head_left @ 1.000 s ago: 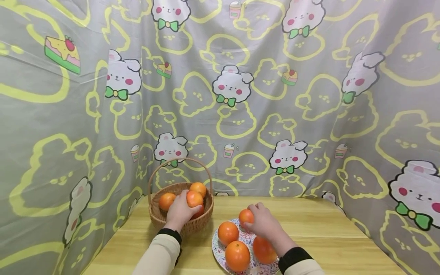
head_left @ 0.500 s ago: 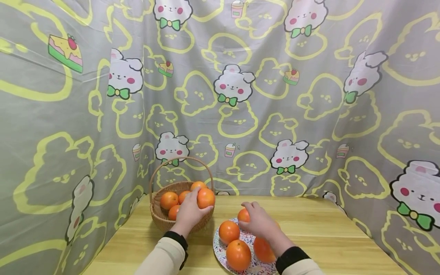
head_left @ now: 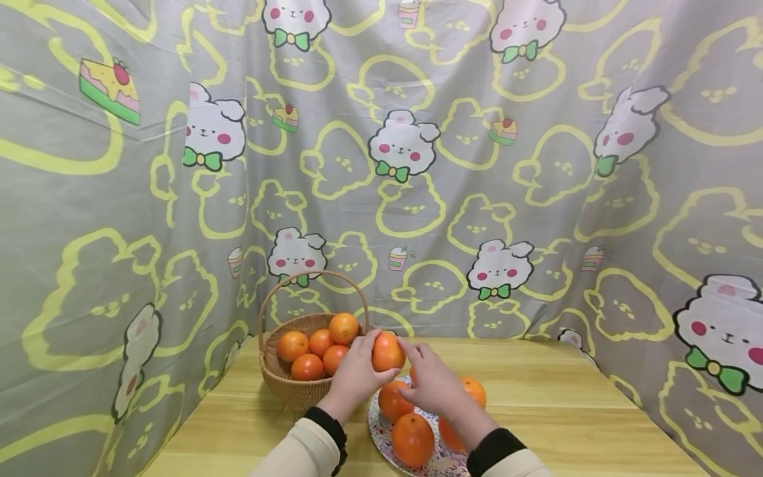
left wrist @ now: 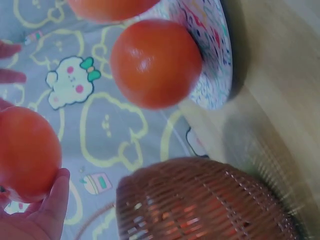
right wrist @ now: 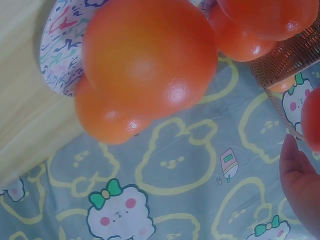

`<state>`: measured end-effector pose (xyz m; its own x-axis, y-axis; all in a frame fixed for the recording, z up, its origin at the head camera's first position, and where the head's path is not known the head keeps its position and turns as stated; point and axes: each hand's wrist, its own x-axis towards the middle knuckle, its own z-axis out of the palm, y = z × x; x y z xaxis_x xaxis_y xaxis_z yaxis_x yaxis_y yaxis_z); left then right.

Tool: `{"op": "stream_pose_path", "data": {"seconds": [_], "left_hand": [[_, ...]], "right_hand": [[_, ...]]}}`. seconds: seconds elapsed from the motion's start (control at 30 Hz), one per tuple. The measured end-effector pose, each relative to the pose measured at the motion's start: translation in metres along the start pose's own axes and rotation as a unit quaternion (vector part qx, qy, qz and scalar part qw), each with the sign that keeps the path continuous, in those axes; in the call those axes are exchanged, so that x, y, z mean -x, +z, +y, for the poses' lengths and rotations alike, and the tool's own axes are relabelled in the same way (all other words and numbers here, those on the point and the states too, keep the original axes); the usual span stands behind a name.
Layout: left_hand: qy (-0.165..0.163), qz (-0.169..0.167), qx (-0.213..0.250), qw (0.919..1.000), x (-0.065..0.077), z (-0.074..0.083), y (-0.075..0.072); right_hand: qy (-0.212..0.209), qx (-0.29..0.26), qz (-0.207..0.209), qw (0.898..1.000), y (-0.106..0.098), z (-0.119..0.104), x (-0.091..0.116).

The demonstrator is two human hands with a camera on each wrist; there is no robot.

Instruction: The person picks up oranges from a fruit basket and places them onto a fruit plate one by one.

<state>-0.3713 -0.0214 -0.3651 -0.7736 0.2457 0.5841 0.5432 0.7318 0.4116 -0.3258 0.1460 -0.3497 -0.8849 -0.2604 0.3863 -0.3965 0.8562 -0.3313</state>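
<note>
Could lose the orange (head_left: pixel 389 352) to smooth skin or a bungled handover, sending it into the oranges (head_left: pixel 413 441) on the plate (head_left: pixel 381 438) or across the tabletop (head_left: pixel 566 411): held up between basket (head_left: pixel 303 395) and plate, gripped in the curled left hand (head_left: pixel 356 372), beside a loosely spread right hand (head_left: pixel 438 384), with contact there unclear.

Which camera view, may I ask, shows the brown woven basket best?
The head view: the brown woven basket appears nearly whole, arched handle included, though the left hand overlaps its right side. The left wrist view shows its wall, cut off below; the right wrist view, only a part at the right edge.
</note>
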Motion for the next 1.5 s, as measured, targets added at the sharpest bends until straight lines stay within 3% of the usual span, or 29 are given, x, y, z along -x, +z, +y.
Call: {"op": "stream_pose_path", "data": {"seconds": [0.13,0.47,0.57,0.8,1.0,1.1,1.23,1.37,1.5], "left_hand": [[0.006,-0.012,0.007,0.9999,0.003,0.005,0.002],[-0.002,-0.09,0.085,0.9923,0.006,0.017,0.01],[-0.01,-0.109,0.101,0.9888,0.007,0.022,0.011],[0.011,-0.108,0.097,0.9894,0.01,0.032,0.01],[-0.005,-0.125,0.118,0.9851,0.01,0.032,0.006],[-0.016,-0.113,0.132,0.9847,0.009,0.03,0.0],[-0.026,-0.068,0.129,0.989,0.005,0.021,-0.008],[-0.052,-0.029,0.122,0.9908,0.002,0.006,-0.012],[-0.072,-0.016,0.123,0.9896,0.002,-0.007,-0.013]], "right_hand": [[-0.024,0.016,0.018,0.999,0.005,0.0,0.0],[-0.036,0.0,0.041,0.998,0.015,0.008,-0.001],[-0.02,0.001,0.056,0.998,0.016,0.013,-0.002],[0.044,0.002,0.052,0.998,0.017,0.017,-0.002],[0.079,0.058,0.058,0.993,0.018,0.025,0.002],[0.104,0.054,0.054,0.992,0.019,0.031,0.004],[0.134,0.03,0.033,0.99,0.022,0.037,0.004],[0.146,0.029,-0.01,0.989,0.027,0.041,0.003],[0.161,0.002,-0.063,0.985,0.031,0.043,0.003]]}}
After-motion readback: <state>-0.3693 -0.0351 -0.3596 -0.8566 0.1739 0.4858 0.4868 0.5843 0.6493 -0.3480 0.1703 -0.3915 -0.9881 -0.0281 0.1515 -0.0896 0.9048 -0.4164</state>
